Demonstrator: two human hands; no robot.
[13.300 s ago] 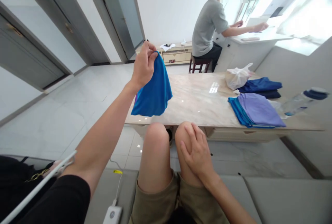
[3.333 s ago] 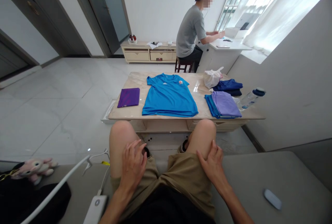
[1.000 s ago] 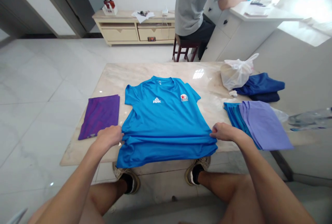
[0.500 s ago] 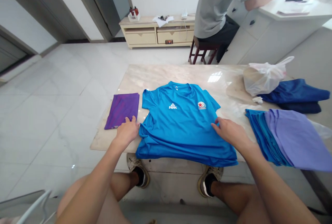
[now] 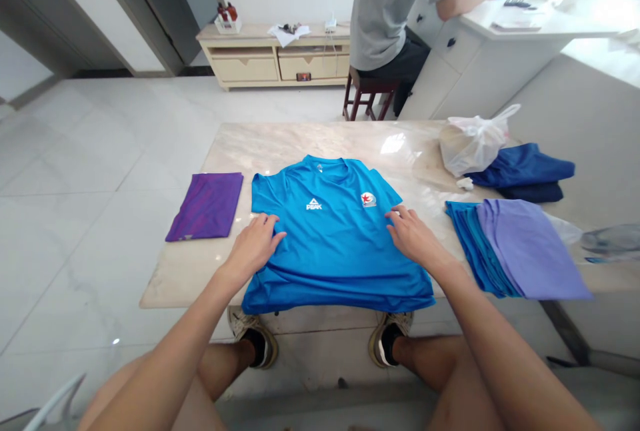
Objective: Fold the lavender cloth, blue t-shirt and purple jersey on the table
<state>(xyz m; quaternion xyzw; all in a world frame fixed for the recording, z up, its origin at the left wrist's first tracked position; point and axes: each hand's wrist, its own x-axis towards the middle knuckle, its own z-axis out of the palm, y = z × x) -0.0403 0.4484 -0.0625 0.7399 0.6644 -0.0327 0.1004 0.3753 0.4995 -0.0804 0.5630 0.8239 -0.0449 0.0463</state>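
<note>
A blue T-shirt lies front up across the table, collar away from me, its hem hanging over the near edge. It has a white PEAK logo and a round red-and-white badge. My left hand rests at the shirt's left side below the sleeve, thumb and fingers apart. My right hand is at the right side, near the sleeve, with its fingers spread and nothing visibly gripped. A folded purple garment lies left of my left hand.
On the right of the marble-look table are folded blue and lavender clothes, dark blue garments and a white plastic bag. Beyond, a person sits on a stool beside a low cabinet.
Both hands have moved up along the shirt's sides toward the sleeves. The left has come away from the purple garment. The view has shifted right.
</note>
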